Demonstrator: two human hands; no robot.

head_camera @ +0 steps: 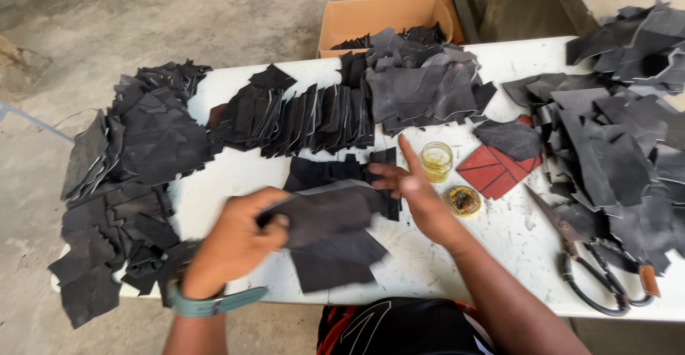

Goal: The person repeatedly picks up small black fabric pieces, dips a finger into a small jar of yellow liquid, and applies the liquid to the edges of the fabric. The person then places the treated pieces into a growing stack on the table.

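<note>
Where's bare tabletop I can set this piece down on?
Bare patches: the white table between the left leather heap and the left hand; and the strip between the right hand and the scissors, below the lid. The back row and right pile are crowded.

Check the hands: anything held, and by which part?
Left hand grips a dark leather piece by its left edge. Right hand is open, fingers spread over the cut pieces, holding nothing.
</note>
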